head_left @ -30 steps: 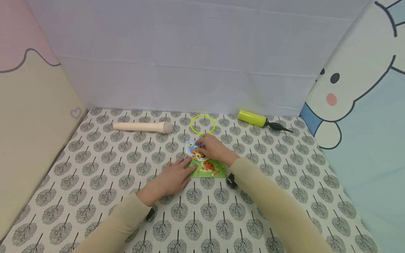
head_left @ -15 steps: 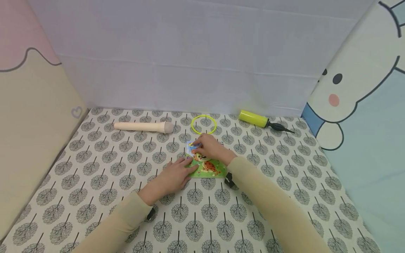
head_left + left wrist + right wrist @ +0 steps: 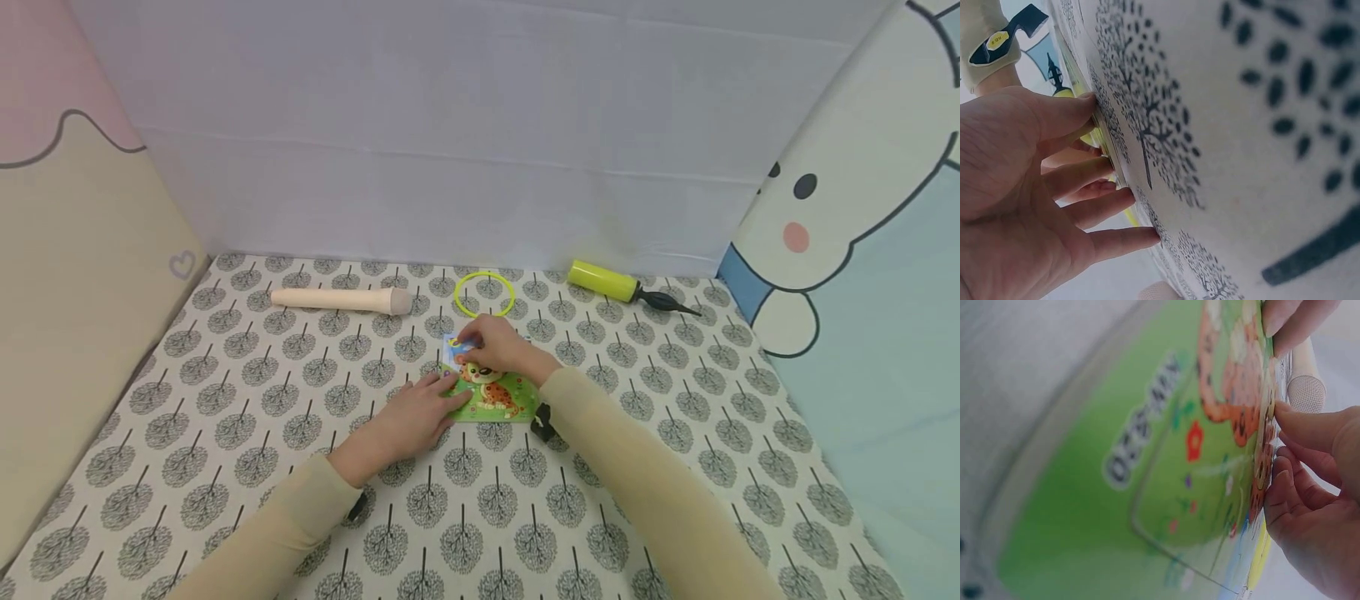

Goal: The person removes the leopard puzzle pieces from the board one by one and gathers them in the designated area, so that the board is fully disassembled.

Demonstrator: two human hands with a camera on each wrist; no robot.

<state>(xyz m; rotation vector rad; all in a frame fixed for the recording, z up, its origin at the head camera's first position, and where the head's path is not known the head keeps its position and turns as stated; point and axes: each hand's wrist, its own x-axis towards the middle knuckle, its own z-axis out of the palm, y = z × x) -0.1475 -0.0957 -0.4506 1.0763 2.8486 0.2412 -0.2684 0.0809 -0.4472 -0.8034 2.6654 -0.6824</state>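
Observation:
A flat children's jigsaw puzzle (image 3: 498, 412) with a cartoon leopard on green ground lies mid-table; seams cross it in the right wrist view. With fingers spread, my left hand (image 3: 418, 419) rests at its left edge, fingertips touching board and cloth. Over the upper left part bends my right hand (image 3: 501, 343), thumb and curled fingers on either side of a spotted orange puzzle piece (image 3: 1261, 470) at the leopard's head. That hand covers part of the head and sky. How firmly the piece is held is hard to see.
A pale microphone (image 3: 341, 300) lies at the back left. Behind the puzzle is a yellow-green ring (image 3: 455, 295). A yellow balloon pump (image 3: 603, 282) with a black nozzle lies at the back right. The tree-print cloth (image 3: 240, 500) covers the table; fabric walls enclose it.
My right fingers have shifted slightly left and now curl closer around the upper left part of the puzzle. My left hand stays in place. The head view has drifted a little.

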